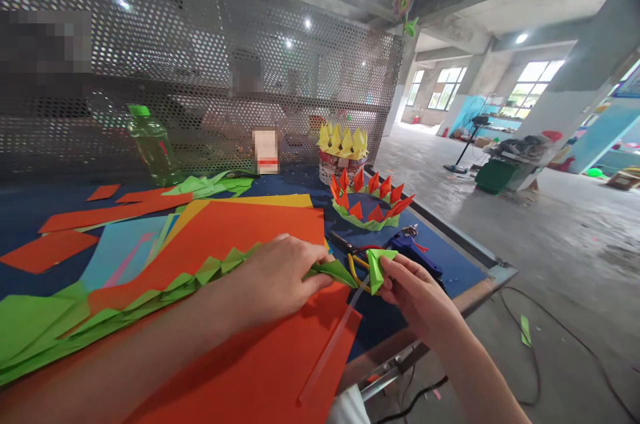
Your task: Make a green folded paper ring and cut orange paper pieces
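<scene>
My left hand (283, 274) is closed on the end of a long chain of folded green paper pieces (150, 297) that runs leftward across the table, pinching the last folded green tip (333, 271). My right hand (417, 294) pinches a separate folded green paper triangle (379, 267) close to that tip. Both hands hover over orange paper sheets (235, 231) near the table's right end. Scissors with yellow handles (357, 264) lie just beneath the two pieces.
A blue glue gun (415, 251), a clear glue stick (333, 344), a red-and-green paper ring (373, 207), a yellow paper crown on a cup (343, 151), a green bottle (153, 144) and a perforated metal screen (225, 64). The table edge (480, 291) lies right; cables trail on the floor.
</scene>
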Action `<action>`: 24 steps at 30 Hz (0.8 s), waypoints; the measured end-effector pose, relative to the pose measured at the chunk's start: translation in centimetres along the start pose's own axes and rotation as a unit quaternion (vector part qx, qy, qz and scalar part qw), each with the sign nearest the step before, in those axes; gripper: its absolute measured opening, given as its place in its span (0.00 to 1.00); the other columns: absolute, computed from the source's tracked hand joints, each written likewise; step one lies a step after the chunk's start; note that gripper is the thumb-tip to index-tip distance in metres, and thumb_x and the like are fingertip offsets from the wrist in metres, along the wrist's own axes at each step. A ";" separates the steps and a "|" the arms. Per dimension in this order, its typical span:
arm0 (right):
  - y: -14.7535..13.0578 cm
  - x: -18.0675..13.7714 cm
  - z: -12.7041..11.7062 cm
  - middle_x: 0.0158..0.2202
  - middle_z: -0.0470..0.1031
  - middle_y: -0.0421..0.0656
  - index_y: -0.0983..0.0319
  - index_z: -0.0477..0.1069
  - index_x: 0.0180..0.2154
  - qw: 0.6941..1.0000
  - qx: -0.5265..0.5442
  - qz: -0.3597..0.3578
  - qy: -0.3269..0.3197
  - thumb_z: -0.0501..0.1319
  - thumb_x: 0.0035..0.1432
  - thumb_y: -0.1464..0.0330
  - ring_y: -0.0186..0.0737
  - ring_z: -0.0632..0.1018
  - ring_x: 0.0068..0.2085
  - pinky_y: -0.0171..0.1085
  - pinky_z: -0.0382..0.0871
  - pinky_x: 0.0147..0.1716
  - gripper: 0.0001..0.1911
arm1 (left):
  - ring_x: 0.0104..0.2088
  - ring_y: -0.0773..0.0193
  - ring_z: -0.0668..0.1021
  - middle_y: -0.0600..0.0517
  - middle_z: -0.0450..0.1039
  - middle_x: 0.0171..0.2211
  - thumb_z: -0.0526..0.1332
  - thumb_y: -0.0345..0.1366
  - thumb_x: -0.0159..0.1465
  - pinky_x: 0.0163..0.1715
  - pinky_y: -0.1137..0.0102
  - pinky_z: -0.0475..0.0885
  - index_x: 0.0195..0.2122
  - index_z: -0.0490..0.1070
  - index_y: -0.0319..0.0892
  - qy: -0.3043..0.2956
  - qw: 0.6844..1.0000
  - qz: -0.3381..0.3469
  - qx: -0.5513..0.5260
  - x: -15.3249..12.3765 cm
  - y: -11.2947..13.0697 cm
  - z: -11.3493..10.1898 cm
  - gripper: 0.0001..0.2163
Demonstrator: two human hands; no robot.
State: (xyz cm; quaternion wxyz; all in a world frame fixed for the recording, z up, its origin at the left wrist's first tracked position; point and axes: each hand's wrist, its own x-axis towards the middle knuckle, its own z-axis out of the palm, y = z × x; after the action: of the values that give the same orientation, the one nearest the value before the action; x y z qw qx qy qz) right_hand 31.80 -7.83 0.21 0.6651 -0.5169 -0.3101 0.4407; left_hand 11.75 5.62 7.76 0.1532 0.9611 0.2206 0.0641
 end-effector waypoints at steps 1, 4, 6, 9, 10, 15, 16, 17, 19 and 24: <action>0.1 0.0 0.0 0.23 0.62 0.35 0.62 0.69 0.27 1.000 0.000 -0.006 0.001 0.72 0.54 0.55 0.27 0.61 0.24 0.29 0.56 0.22 0.20 | 0.41 0.53 0.81 0.52 0.82 0.35 0.59 0.41 0.67 0.35 0.66 0.68 0.41 0.79 0.53 0.000 1.000 -0.001 -0.001 0.0 0.0 0.0 0.08; 0.3 -0.4 0.3 0.25 0.67 0.35 0.61 0.71 0.33 0.999 -0.009 -0.038 0.006 0.72 0.55 0.57 0.26 0.60 0.23 0.29 0.54 0.22 0.17 | 0.41 0.52 0.81 0.52 0.82 0.36 0.59 0.43 0.67 0.35 0.65 0.68 0.42 0.79 0.54 -0.005 1.000 -0.007 -0.001 0.0 -0.1 0.1 0.09; 0.5 -0.6 0.5 0.27 0.71 0.36 0.60 0.69 0.33 0.998 -0.016 -0.062 0.010 0.71 0.56 0.58 0.26 0.62 0.23 0.29 0.56 0.24 0.16 | 0.43 0.51 0.81 0.52 0.82 0.37 0.59 0.43 0.67 0.36 0.65 0.69 0.42 0.79 0.55 0.000 1.000 -0.010 0.004 -0.1 -0.1 0.2 0.09; 0.9 -1.1 0.7 0.29 0.72 0.36 0.59 0.69 0.32 0.995 -0.038 -0.093 0.012 0.71 0.57 0.59 0.28 0.65 0.26 0.30 0.59 0.26 0.15 | 0.42 0.51 0.80 0.52 0.82 0.36 0.60 0.42 0.67 0.36 0.65 0.69 0.42 0.79 0.55 0.006 1.000 -0.005 0.005 -0.1 0.0 0.2 0.08; 1.0 -1.2 0.7 0.28 0.72 0.36 0.59 0.71 0.32 0.994 -0.048 -0.102 0.014 0.71 0.57 0.59 0.29 0.66 0.27 0.30 0.61 0.27 0.14 | 0.41 0.52 0.80 0.52 0.82 0.35 0.60 0.42 0.67 0.35 0.66 0.68 0.41 0.79 0.54 0.005 1.000 -0.003 0.002 0.0 0.0 0.2 0.08; 1.8 -1.9 0.9 0.33 0.74 0.38 0.57 0.77 0.38 0.986 -0.083 -0.136 0.040 0.71 0.57 0.58 0.35 0.72 0.35 0.32 0.68 0.37 0.12 | 0.39 0.55 0.81 0.52 0.82 0.34 0.60 0.41 0.67 0.34 0.68 0.68 0.41 0.79 0.52 0.011 1.000 0.012 -0.002 -0.1 0.1 0.0 0.08; 2.0 -2.0 0.9 0.34 0.75 0.39 0.57 0.77 0.39 0.986 -0.086 -0.138 0.048 0.71 0.57 0.58 0.37 0.74 0.36 0.33 0.70 0.38 0.12 | 0.39 0.55 0.81 0.52 0.82 0.34 0.59 0.41 0.68 0.35 0.68 0.69 0.42 0.79 0.53 0.015 1.000 0.019 -0.004 -0.1 0.1 0.0 0.08; 2.1 -2.1 1.0 0.36 0.77 0.39 0.56 0.77 0.41 0.985 -0.088 -0.139 0.058 0.71 0.56 0.58 0.39 0.75 0.38 0.34 0.71 0.40 0.13 | 0.40 0.55 0.81 0.53 0.82 0.35 0.59 0.41 0.68 0.36 0.67 0.70 0.43 0.79 0.53 0.019 0.999 0.026 -0.007 -0.2 0.0 0.1 0.08; 2.3 -2.3 1.2 0.39 0.79 0.40 0.55 0.75 0.43 0.982 -0.095 -0.142 0.076 0.72 0.55 0.58 0.41 0.78 0.41 0.36 0.73 0.43 0.15 | 0.41 0.55 0.81 0.53 0.82 0.36 0.59 0.41 0.68 0.38 0.67 0.70 0.44 0.79 0.54 0.023 0.999 0.031 -0.009 -0.2 0.0 0.1 0.09; 2.4 -2.7 2.2 0.40 0.79 0.40 0.52 0.71 0.46 0.982 -0.088 -0.141 0.090 0.72 0.56 0.57 0.39 0.80 0.43 0.36 0.74 0.45 0.19 | 0.42 0.53 0.81 0.54 0.83 0.37 0.59 0.42 0.68 0.39 0.66 0.71 0.46 0.78 0.57 0.021 1.000 0.012 -0.001 -0.4 0.1 0.1 0.10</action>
State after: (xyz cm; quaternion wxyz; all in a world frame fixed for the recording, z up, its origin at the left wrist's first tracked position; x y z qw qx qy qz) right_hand 28.17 -9.19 -1.38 0.6977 -0.5621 -0.3564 0.2650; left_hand 11.48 5.29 7.68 0.1487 0.9620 0.2120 0.0865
